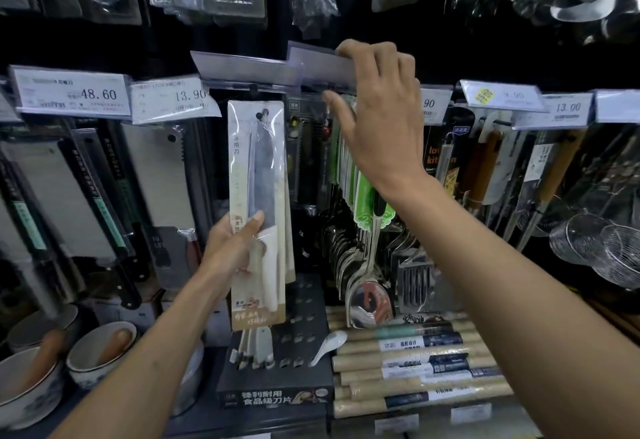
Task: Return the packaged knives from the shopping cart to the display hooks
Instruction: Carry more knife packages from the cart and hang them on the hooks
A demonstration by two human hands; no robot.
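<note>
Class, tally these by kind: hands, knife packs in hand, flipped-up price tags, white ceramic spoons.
Hands: 2 (left hand, right hand)
Knife pack in hand: 1
Flipped-up price tags: 2
White spoon: 1
Total: 6

Price tags [72,92] reading 48.60 and 13.90 are clipped along the rail at far left. Wrapped wooden rolling pins [415,366] are stacked at near right, with a white ceramic spoon [329,345] just beside them. Steel spoons [367,286] are hung above, and patterned bowls [100,352] are set at near left.
</note>
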